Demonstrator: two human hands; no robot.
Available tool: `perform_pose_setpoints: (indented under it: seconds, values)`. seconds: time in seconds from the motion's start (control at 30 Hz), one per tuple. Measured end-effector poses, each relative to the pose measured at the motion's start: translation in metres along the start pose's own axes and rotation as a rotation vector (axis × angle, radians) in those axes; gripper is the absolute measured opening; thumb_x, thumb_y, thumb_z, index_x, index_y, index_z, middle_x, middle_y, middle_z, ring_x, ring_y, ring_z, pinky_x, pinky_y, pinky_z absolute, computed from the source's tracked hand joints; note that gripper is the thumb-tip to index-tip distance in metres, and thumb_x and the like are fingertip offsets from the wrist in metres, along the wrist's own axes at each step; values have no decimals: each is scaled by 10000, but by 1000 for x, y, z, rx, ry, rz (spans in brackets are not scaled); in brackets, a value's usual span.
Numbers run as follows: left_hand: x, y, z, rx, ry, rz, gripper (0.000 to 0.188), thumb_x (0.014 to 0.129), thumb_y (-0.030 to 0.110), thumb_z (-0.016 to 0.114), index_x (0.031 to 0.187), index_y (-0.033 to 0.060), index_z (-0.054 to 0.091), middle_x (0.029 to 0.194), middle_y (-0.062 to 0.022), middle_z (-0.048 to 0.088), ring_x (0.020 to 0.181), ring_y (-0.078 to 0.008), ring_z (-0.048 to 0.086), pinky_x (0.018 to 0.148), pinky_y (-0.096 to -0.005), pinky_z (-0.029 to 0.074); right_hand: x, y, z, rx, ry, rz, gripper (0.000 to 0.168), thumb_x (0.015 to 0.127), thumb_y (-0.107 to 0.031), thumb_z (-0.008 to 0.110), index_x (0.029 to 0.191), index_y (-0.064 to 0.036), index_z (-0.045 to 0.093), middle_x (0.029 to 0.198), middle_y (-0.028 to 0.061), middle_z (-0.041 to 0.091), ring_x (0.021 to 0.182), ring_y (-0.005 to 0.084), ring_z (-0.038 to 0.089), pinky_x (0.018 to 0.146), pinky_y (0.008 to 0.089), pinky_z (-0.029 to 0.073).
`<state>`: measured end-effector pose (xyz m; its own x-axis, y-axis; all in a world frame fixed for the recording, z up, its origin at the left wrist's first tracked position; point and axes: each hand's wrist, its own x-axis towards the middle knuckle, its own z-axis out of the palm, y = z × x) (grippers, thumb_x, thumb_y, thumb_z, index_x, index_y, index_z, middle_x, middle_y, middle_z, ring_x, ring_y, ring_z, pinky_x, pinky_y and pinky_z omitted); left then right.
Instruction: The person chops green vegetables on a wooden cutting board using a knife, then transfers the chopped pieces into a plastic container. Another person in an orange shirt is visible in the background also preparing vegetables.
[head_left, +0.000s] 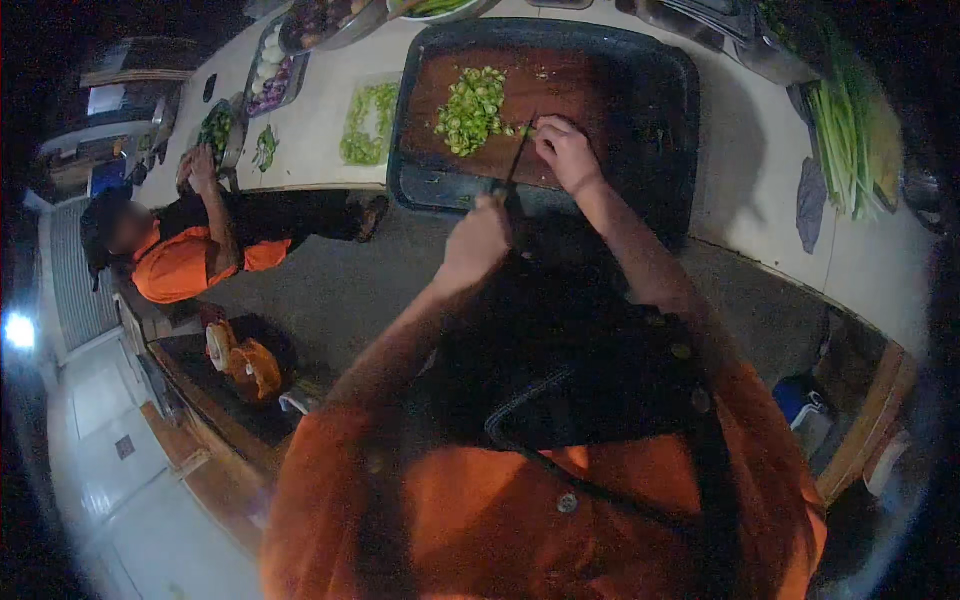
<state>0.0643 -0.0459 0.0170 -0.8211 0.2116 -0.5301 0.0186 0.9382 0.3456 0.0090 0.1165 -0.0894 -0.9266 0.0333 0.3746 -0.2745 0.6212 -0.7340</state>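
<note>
My left hand (476, 244) grips the handle of a knife (519, 157), whose dark blade points away from me over a reddish-brown cutting board (555, 82). Just right of the blade, my right hand (566, 150) has its fingers curled down at the board, with a small green vegetable piece at the fingertips, mostly hidden. A heap of chopped green vegetable (472, 111) lies left of the knife, and a few loose bits lie between heap and blade. The board rests inside a large dark tray (694, 127).
Left of the tray stands a clear container of green slices (369, 124); beyond it is a tray of onions (270, 71). A co-worker in orange (180, 262) handles greens in a bowl (217, 131). Long green stalks (844, 150) and a grey cloth (810, 206) lie at right.
</note>
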Motion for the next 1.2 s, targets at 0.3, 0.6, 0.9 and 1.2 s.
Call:
perform_pose_setpoints:
  seconds: [0.3, 0.6, 0.9, 1.2]
  values:
    - [50, 42, -20, 169, 144, 109, 314, 825, 217, 379, 966, -64, 377, 849, -283, 555, 828, -399, 552, 709, -454, 451, 1, -5, -3, -14, 13, -61, 117, 668, -24, 570, 779, 10, 552, 917, 144, 544, 843, 315, 534, 721, 361, 445]
    - [-29, 10, -15, 88, -21, 23, 288, 797, 191, 412, 925, -68, 413, 892, -295, 541, 769, -398, 568, 683, -464, 459, 0, -5, -11, 51, 29, 7, 91, 656, -10, 588, 741, -1, 557, 890, 137, 566, 839, 303, 552, 723, 345, 449]
    - [42, 47, -18, 27, 59, 6, 296, 797, 141, 371, 991, -82, 392, 943, -295, 533, 922, -388, 525, 777, -444, 428, -2, 2, -1, 37, 95, -24, 118, 635, 17, 599, 741, -4, 552, 876, 129, 563, 811, 290, 562, 700, 329, 455]
    - [-18, 9, -9, 80, -17, -73, 273, 814, 139, 339, 981, -69, 396, 884, -290, 551, 872, -404, 538, 761, -455, 430, -1, -3, -5, 27, 103, -37, 121, 625, 23, 595, 714, 11, 515, 833, 121, 546, 787, 295, 553, 684, 328, 446]
